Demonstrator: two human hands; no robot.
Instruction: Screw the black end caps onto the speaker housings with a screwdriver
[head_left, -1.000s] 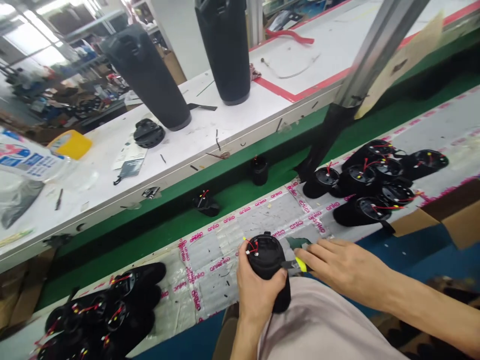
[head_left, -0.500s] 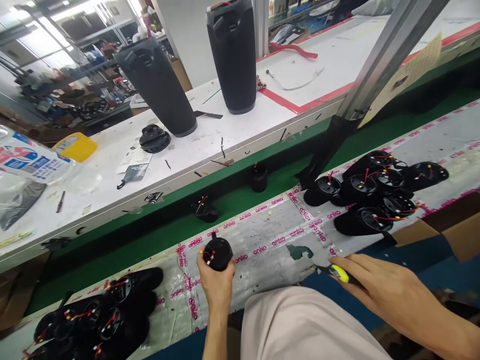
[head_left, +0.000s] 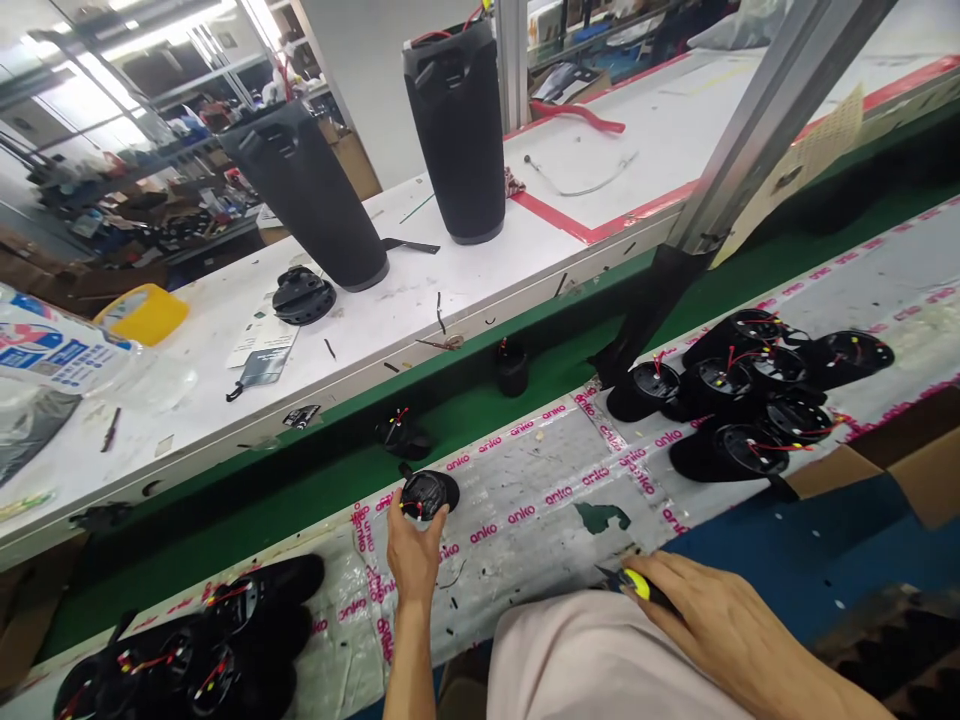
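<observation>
My left hand is wrapped round the near side of a black cylindrical housing, whose open end with small red and yellow wires faces up. This housing is over the far edge of the taped work surface. My right hand is closed on a yellow and black cutting tool, near my lap, with its dark tip pointing left. Small black scraps lie on the surface between the hands.
Several black wired housings stand at the right, others at the lower left. Two tall black speakers stand on the white bench. A slanted metal post rises at the right, above an open carton.
My left hand has moved slightly left and up, and the housing has tilted, showing its inside. My right hand has come left and lower with the tool.
</observation>
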